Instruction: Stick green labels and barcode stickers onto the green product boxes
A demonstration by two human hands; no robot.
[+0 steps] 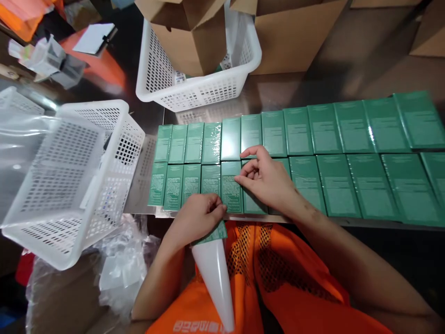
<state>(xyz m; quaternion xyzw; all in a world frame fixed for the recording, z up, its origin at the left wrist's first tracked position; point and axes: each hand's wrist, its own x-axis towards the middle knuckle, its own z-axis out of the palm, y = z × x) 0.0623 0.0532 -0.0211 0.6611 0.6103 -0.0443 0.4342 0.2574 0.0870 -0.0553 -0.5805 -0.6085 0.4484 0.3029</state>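
Note:
Two rows of green boxes [299, 130] in shiny wrap stand side by side on the metal table. My left hand [200, 215] is closed on a strip of green stickers [212, 234]. Its white backing paper [215, 278] hangs curled below the table edge. My left fingertips are at the front row, close to a green box [231, 190] with a printed sticker on its upper side. My right hand [264, 178] is over the boxes, thumb and index finger apart, other fingers curled, nothing visible between them. Its thumb tip is at that box's sticker.
A white basket [205, 90] holding an opened carton [198, 48] stands behind the rows. Another white basket [114, 185], with clear plastic over it, is at the left. A large carton [288, 41] stands at the back. Crumpled clear plastic [121, 269] lies below the left basket.

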